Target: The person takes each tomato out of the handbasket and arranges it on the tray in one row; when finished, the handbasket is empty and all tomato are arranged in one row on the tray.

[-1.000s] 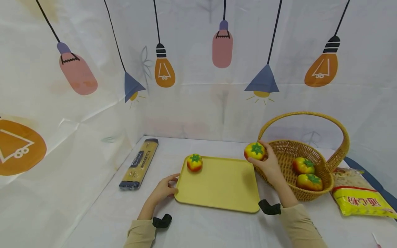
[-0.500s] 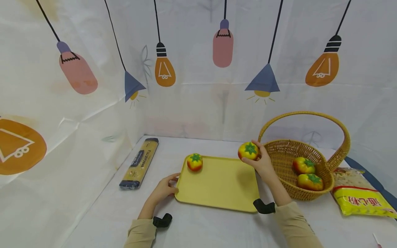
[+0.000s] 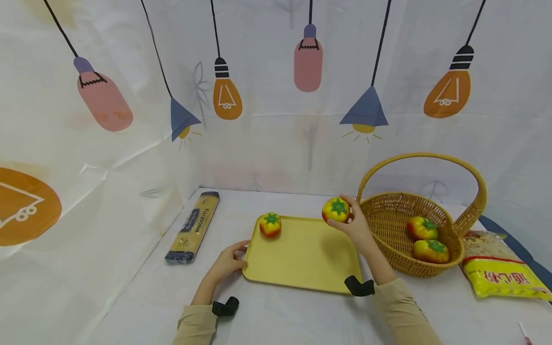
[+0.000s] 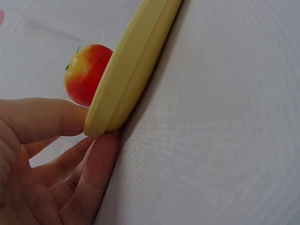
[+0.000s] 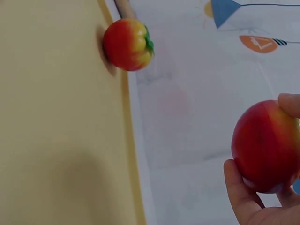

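- Nearest: tan sleeves (image 3: 407, 314), blk wrist mounts (image 3: 225, 306) at both wrists.
- L hand (image 3: 227, 263): thumb + fingers clamped on L edge of yel tray (image 3: 297, 258), nr its near corner; tray on wht table (image 3: 280, 318).
- R of tray: yel plastic bag (image 3: 502, 273), just beside basket.
- R hand (image 3: 357, 229): thumb + fingers clamped on held fruit (image 3: 336, 210), red/yel w/ grn leaves, in air over tray's far R part, apart from it.
- Wicker basket (image 3: 381, 215): front fruit (image 3: 431, 251) + rear fruit (image 3: 422, 228) in its R half.
- Spaghetti pack (image 3: 193, 227): flat, L of tray, apart.
- Tray fruit (image 3: 270, 225): tray's far L corner.
- Back: wht backdrop (image 3: 267, 158) w/ printed lamps.
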`<control>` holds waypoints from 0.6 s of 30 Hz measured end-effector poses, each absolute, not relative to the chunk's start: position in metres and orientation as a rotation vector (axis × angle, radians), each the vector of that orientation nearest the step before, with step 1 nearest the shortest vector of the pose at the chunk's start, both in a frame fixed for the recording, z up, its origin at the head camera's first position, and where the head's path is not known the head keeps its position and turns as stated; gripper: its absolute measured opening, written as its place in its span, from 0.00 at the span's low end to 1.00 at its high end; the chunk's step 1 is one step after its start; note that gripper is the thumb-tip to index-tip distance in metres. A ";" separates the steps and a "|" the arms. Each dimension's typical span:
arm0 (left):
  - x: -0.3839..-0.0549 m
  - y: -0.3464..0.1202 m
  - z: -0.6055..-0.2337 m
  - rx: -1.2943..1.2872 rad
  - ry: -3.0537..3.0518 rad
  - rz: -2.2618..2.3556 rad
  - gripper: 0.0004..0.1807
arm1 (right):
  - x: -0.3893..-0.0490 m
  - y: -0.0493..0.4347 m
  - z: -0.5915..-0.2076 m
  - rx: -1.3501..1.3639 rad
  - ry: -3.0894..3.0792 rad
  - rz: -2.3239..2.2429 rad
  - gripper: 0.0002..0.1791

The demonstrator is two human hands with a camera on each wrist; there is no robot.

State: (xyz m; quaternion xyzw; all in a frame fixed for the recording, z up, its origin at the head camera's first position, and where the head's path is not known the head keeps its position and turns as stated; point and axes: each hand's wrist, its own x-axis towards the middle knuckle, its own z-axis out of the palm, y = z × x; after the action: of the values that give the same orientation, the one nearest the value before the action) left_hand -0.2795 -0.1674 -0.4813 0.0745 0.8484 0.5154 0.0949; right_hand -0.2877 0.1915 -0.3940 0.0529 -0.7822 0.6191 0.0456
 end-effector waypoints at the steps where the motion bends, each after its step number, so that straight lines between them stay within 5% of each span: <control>1: -0.280 -0.168 -0.481 0.220 2.517 1.527 0.36 | -0.288 0.190 -0.394 0.168 -2.386 1.893 0.45; 18: -0.279 -0.166 -0.483 0.221 2.500 1.567 0.36 | -0.291 0.175 -0.400 0.245 -2.360 1.958 0.44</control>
State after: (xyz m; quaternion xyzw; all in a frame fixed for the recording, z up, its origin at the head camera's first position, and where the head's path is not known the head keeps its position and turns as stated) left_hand -0.2787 -0.1663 -0.4825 0.0744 0.8413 0.5275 0.0914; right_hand -0.2910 0.1748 -0.3998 0.0795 -0.7668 0.6361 0.0326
